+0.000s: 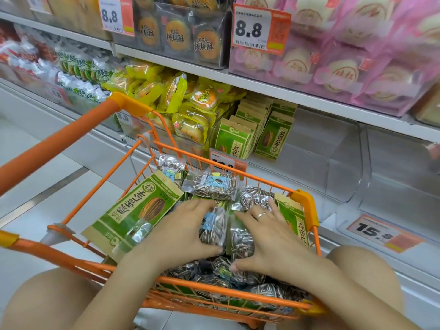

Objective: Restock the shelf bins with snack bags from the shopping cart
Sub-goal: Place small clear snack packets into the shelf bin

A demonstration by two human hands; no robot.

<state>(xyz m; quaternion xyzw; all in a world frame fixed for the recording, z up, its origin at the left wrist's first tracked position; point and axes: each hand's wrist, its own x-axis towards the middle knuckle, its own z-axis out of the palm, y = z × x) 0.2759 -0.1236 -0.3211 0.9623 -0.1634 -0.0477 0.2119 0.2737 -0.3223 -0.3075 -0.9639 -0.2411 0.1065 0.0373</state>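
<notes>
- I'm looking down into the orange shopping cart in the lower middle of the frame, and it is piled with snack bags, so I judge most of the restocking is left to do.
- My left hand is cupped around a clear bag of striped sunflower seeds at the centre of the cart, fingers over its top and thumb under its near edge.
- My right hand, a ring on one finger, lies spread over a second clear seed bag just beside the first; thumb and fingers bracket it, but I cannot tell whether it is truly gripped or only pressed.
- Neither bag is lifted clear of the pile, so I judge this to be the picking-up step.
- A large green and tan seed bag lies flat at the cart's left side, and another stands against its right wall.
- On the shelf at centre frame a bin of matching green bags is partly stocked; to its right, the clear bins look bare and I judge they need filling.
- Readable writing: two orange price tags in the upper frame say 8.8; a tag at lower right says 15.8.
- A tag behind the cart rim begins with 12; the rest is hidden.
- The bags carry Chinese print, mostly too blurred for me to read.
</notes>
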